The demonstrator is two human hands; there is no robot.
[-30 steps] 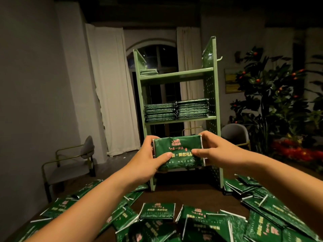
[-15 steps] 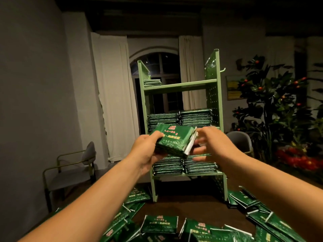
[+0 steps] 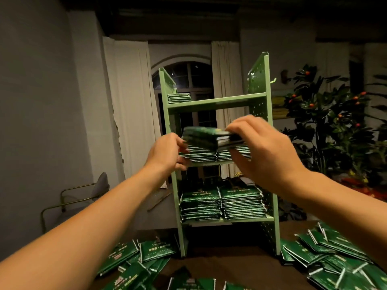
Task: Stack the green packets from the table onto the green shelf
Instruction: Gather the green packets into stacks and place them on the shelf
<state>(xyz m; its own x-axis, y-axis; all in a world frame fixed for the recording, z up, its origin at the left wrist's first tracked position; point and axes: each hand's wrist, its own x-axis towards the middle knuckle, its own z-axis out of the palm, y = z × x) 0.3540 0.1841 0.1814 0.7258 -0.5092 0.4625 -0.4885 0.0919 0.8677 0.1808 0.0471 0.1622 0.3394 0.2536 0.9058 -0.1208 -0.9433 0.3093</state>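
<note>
A small bundle of green packets (image 3: 206, 136) is held level and blurred in front of the green shelf's (image 3: 216, 102) middle tier. My left hand (image 3: 166, 152) grips its left end and my right hand (image 3: 258, 147) its right end. Just under the bundle, two packet stacks (image 3: 199, 155) sit on the middle tier. The bottom tier holds two taller stacks (image 3: 222, 204). A short stack (image 3: 179, 97) lies at the left of the top tier. Several loose packets (image 3: 335, 260) are scattered on the brown table (image 3: 230, 266).
More loose packets (image 3: 134, 262) lie at the table's left front. A grey chair (image 3: 83, 197) with a brass frame stands at the left by the wall. A potted tree with orange fruit (image 3: 326, 122) fills the right. White curtains (image 3: 129, 105) flank an arched window behind the shelf.
Both hands rose from chest level up to the middle tier. The packets turned from facing me to lying flat, and they now sit just above the middle stacks.
</note>
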